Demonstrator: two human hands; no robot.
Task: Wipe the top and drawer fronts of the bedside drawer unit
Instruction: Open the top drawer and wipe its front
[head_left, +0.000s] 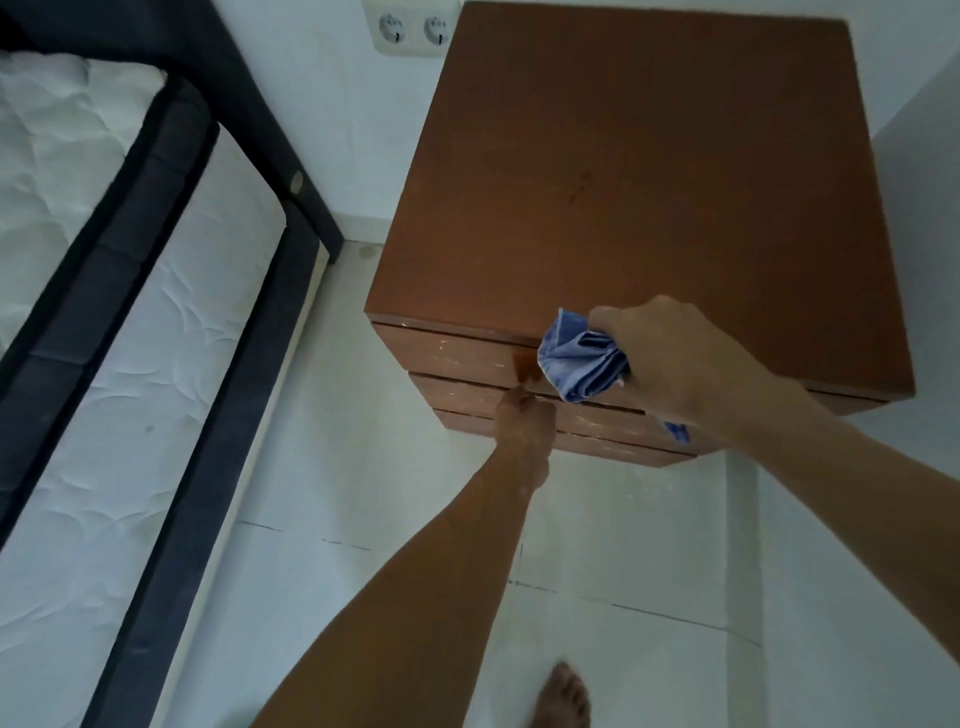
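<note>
A brown wooden bedside drawer unit (644, 182) stands against the white wall, seen from above, with three stacked drawer fronts (457, 353) on its near side. My right hand (675, 358) grips a bunched blue cloth (579, 361) pressed against the top drawer front just under the top's front edge. A damp dark streak shows left of the cloth. My left hand (524, 421) is lower, fingers closed at the gap of the middle drawer front; what it pinches is too small to tell.
A dark-framed bed with a white quilted mattress (104, 312) fills the left. A double wall socket (410, 28) sits behind the unit. White floor tiles (623, 545) lie below, with a bare foot (563, 696) at the bottom edge. A white wall (924, 208) borders the right.
</note>
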